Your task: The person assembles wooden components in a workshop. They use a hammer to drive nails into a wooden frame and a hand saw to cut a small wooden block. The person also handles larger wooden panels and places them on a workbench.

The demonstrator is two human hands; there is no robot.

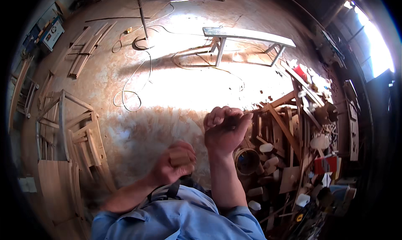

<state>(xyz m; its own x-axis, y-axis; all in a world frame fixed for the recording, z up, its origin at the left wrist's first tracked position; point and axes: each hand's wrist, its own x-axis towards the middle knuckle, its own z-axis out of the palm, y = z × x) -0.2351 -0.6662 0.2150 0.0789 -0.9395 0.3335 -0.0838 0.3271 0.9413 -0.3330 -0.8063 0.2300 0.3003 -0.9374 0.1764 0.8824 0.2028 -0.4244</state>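
Note:
My left hand (164,169) is in front of my body, its fingers wrapped round a small pale wooden block (179,158). Higher up and to the right, my right hand (226,133) is raised, fingers curled in over the palm and thumb sticking out to the side. Deep shadow covers that palm, so whatever lies in it, if anything, cannot be made out. The two hands are apart from each other. Below them show my blue shirt (188,213) and a dark strap (173,189).
A long narrow bench (249,34) stands ahead in bright light. Cables (125,98) trail over the floor around a metal stand (141,42). Wooden frames (86,135) and a panel (54,187) are at left. A bucket (247,161), timber offcuts (289,127) and a red box (325,165) crowd the right.

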